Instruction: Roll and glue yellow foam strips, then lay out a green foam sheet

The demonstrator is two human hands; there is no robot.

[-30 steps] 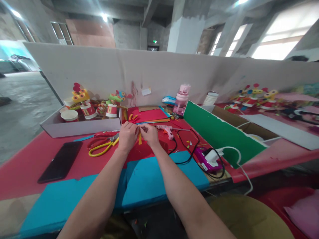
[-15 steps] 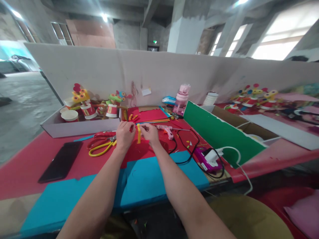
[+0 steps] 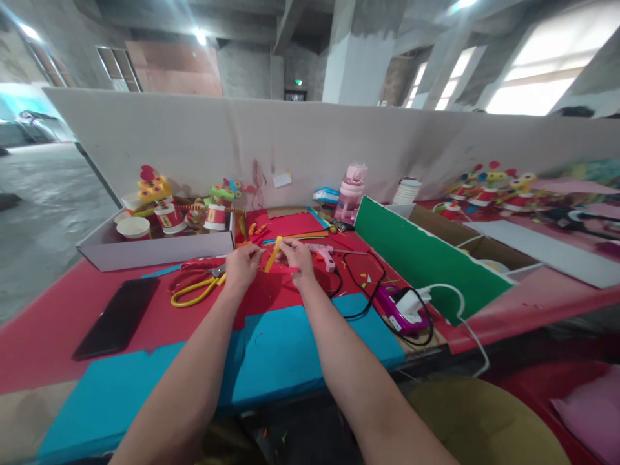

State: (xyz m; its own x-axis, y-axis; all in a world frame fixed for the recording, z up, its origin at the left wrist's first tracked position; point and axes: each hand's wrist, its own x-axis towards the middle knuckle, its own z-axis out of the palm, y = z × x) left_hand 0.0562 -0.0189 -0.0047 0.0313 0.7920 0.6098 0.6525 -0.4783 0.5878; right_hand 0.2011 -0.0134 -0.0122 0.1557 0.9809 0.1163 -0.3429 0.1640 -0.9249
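Observation:
A narrow yellow paper strip (image 3: 273,256) hangs at a slant over the red table covering, pinched near its upper end by my right hand (image 3: 297,258). To its left, my left hand (image 3: 242,265) is closed with thumb and fingertips together; whatever lies between them is too small to make out. Close beside my left wrist lie scissors with yellow handles (image 3: 196,294) and a red-handled tool (image 3: 186,274). A pink glue gun (image 3: 325,257) rests just beyond my right hand, its black cord trailing to the right.
A white box (image 3: 159,252) holds paper-cup figures at left, behind a black phone (image 3: 116,318). Blue sheets (image 3: 310,342) cover the front edge. On the right are a purple power strip (image 3: 398,311) with cables and a green-sided box (image 3: 426,258). A pink bottle (image 3: 351,190) stands behind.
The yellow strip has gone from upright to slanted, shifting slightly right with my right hand. My left hand has drawn away from it, so the gap between my hands is wider.

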